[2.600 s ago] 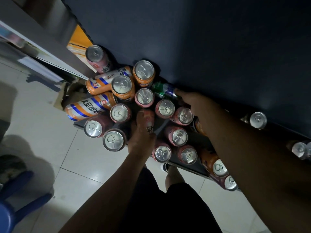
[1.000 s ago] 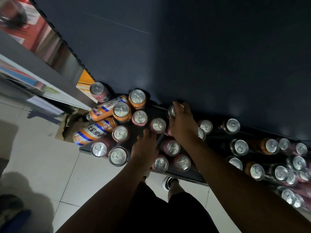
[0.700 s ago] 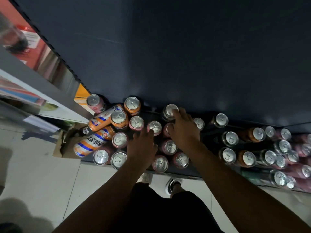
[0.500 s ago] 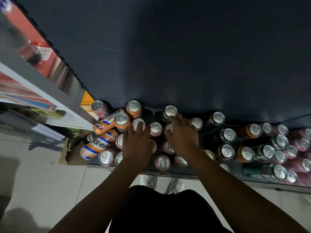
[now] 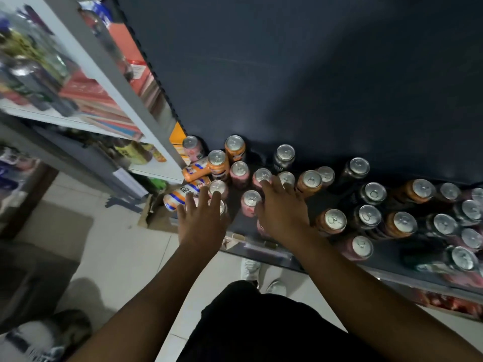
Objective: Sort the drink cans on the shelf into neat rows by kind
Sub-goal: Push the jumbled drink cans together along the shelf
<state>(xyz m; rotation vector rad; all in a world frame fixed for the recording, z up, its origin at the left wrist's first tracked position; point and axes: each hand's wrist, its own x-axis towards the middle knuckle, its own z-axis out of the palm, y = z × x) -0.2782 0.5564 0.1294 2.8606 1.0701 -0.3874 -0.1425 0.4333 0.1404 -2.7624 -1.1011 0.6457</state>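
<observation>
Head view: we're mid-sort on the shelf (image 5: 261,250), working the crowded left cluster. Our left hand (image 5: 202,220) lies flat, fingers spread, tips on a pink can (image 5: 217,188) near the front edge. Our right hand (image 5: 282,207), also spread and gripping nothing, touches the tops of two pink cans (image 5: 262,176). Two orange cans (image 5: 196,171) lie toppled at far left, and dark cans (image 5: 369,215) mix with other kinds on the right. Next, we judge, one can needs a firm grasp and a clean lift past its neighbours. Half a second ago the left hand reached further in, and the right sat closer to the dark back can (image 5: 285,154).

Upright cans (image 5: 285,154) crowd the shelf (image 5: 264,249); toppled cans (image 5: 195,170) lie at its left.
</observation>
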